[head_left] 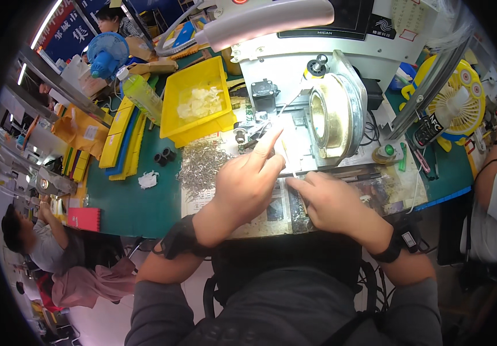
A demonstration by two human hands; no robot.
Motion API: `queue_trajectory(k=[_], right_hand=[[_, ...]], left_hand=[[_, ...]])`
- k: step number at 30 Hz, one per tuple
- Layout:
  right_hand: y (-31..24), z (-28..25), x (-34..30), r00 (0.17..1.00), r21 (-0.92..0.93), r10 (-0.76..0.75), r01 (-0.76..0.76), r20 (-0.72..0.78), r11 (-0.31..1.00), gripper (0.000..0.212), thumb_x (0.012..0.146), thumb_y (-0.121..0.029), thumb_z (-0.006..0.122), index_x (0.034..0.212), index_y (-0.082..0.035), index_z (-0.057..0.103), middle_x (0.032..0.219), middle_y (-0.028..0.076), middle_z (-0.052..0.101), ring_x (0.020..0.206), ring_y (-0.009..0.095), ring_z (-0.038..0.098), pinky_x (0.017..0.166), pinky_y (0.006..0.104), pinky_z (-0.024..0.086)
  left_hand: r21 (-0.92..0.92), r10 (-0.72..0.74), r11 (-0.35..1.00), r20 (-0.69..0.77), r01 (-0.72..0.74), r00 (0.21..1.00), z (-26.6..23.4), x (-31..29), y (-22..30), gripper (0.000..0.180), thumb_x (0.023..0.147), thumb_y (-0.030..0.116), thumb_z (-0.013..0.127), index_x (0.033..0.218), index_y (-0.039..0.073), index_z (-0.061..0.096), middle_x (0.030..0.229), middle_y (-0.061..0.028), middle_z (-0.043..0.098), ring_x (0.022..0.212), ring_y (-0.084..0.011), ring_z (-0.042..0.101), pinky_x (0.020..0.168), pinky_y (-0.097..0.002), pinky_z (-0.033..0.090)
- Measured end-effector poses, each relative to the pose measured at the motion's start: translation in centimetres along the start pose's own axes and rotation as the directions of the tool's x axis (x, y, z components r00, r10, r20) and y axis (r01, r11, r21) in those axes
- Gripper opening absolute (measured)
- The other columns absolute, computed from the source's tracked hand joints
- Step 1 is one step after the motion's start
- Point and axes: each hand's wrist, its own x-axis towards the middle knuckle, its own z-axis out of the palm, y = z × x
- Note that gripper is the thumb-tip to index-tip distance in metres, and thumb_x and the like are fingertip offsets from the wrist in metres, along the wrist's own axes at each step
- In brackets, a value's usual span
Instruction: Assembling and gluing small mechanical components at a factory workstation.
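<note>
My left hand (245, 181) reaches to the brightly lit work spot of a bench machine (300, 63). Its index finger stretches toward a small metal clamp (248, 132), with the other fingers curled; glare hides what lies between the fingertips. Just to the right, my right hand (335, 202) is closed low over the machine's front edge. A thin pale stick (294, 170) meets its fingertips and points up to the lit spot. Beside the hands stands a metal wheel with a wide rim (323, 118). A heap of fine metal wire pieces (203, 166) lies left of my left hand.
A yellow bin (196, 124) with whitish scraps stands at the back left, near a bottle of yellow-green liquid (141, 95) and stacked yellow and blue strips (122, 141). A lamp arm (271, 26) hangs overhead. A yellow fan (453, 104) stands right. Other people sit nearby.
</note>
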Motion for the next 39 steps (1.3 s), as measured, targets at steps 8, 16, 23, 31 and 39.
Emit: queue_trajectory(k=[8,16,23,31,39], right_hand=[[0.5,0.4,0.9,0.887,0.033,-0.117,0.147,-0.447,0.989,0.025,0.083,-0.003,0.067,0.108,-0.004,0.066,0.082,0.014,0.063,0.071,0.031,0.063,0.064,0.0410,0.052],[-3.3,-5.0,0.0,0.682,0.012,-0.223,0.322,-0.697,0.947,0.015,0.084,0.005,0.067,0.099,0.005,0.068,0.079,0.015,0.067,0.061,0.029,0.064,0.056,0.0358,0.051],[-2.9,-5.5,1.2,0.697,0.038,-0.181,0.286,-0.694,0.957,0.013,0.083,0.005,0.066,0.096,0.005,0.068,0.078,0.014,0.067,0.061,0.028,0.064,0.055,0.0341,0.050],[-2.1,-4.8,-0.1,0.702,0.033,-0.204,0.309,-0.682,0.951,0.019,0.080,0.007,0.064,0.099,0.004,0.068,0.078,0.014,0.067,0.061,0.029,0.063,0.056,0.0361,0.050],[-1.2,0.3,-0.2,0.950,0.132,0.015,0.028,-0.313,0.991,0.038,0.079,-0.026,0.078,0.109,-0.006,0.068,0.093,0.012,0.065,0.086,0.032,0.064,0.080,0.0447,0.050]], left_hand=[[-0.017,0.095,0.995,-0.068,-0.097,0.993,0.6,-1.1,-1.1,0.025,0.073,0.005,0.065,0.097,0.008,0.065,0.112,-0.0098,0.066,0.079,-0.0224,0.066,0.067,-0.0349,0.052],[-0.102,0.095,0.989,-0.106,-0.106,0.990,0.8,-1.3,-2.1,0.019,0.072,-0.001,0.069,0.088,0.009,0.067,0.082,-0.0052,0.065,0.070,-0.0243,0.063,0.061,-0.0363,0.047],[-0.103,0.093,0.989,-0.094,-0.103,0.991,0.6,-1.1,-2.0,0.017,0.073,-0.003,0.069,0.086,0.008,0.066,0.080,-0.0050,0.065,0.068,-0.0246,0.062,0.061,-0.0361,0.046],[-0.140,0.077,0.986,-0.084,-0.089,0.993,0.4,-1.5,-2.2,0.020,0.071,-0.004,0.069,0.087,0.008,0.066,0.080,-0.0047,0.066,0.069,-0.0247,0.063,0.061,-0.0365,0.046],[-0.146,0.073,0.985,-0.098,-0.087,0.993,0.7,-1.3,-2.1,0.020,0.072,-0.004,0.070,0.088,0.008,0.066,0.081,-0.0057,0.066,0.070,-0.0255,0.063,0.062,-0.0368,0.046]])
